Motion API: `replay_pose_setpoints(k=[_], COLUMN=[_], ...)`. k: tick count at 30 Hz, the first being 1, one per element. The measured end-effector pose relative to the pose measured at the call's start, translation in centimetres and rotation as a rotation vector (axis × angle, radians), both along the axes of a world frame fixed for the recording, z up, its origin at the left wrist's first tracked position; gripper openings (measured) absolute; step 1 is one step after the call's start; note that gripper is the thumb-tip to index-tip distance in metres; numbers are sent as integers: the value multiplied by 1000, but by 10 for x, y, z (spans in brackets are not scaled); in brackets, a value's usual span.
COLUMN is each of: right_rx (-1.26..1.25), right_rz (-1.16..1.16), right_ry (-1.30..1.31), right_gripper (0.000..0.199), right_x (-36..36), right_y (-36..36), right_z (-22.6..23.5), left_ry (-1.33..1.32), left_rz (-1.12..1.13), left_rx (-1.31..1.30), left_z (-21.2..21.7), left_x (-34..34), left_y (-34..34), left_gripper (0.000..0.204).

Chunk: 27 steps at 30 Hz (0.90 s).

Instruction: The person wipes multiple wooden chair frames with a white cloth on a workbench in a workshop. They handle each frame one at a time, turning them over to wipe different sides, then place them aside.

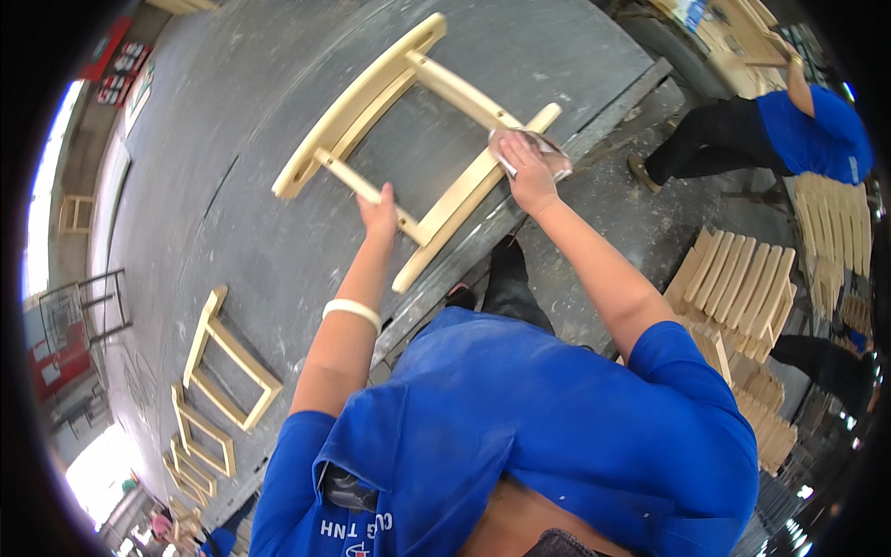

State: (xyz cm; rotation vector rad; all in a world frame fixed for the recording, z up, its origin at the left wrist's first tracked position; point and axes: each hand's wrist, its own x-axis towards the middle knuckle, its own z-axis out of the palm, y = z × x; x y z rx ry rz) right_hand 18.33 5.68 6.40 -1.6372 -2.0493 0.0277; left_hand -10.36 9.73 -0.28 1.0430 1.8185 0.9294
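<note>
A pale wooden chair-like frame [457,202] lies on the grey worktable [269,232] in front of me. It has a wide curved rail on its far side, two crosspieces and a straight rail near the table's edge. My left hand [378,215] is closed round the left crosspiece. With my right hand [527,174] I press a brownish sheet with a white edge [555,160], which looks like sandpaper, onto the right end of the near rail. The palm and fingers cover part of the sheet and the wood under it.
Several smaller wooden frames [232,371] stand in a row on the table to my left. Stacked slatted wooden parts [738,283] are on my right. At the upper right a co-worker in a blue shirt [807,135] handles a wooden piece [742,32].
</note>
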Motion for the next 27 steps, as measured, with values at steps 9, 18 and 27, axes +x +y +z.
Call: replay_pose_setpoints(k=[9, 18, 27], right_rx=[-160, -141, -479], right_rz=[328, 381, 221], right_ry=[187, 15, -50], right_gripper=[44, 56, 47], right_x=[-129, -113, -39], right_y=[-88, -87, -126], right_z=[8, -21, 4], left_ry=[-8, -151, -161], left_rz=[102, -35, -23], left_rx=[38, -7, -9], left_z=[-9, 1, 8], left_x=[3, 14, 17], left_y=[2, 16, 17], left_gripper=[67, 64, 58])
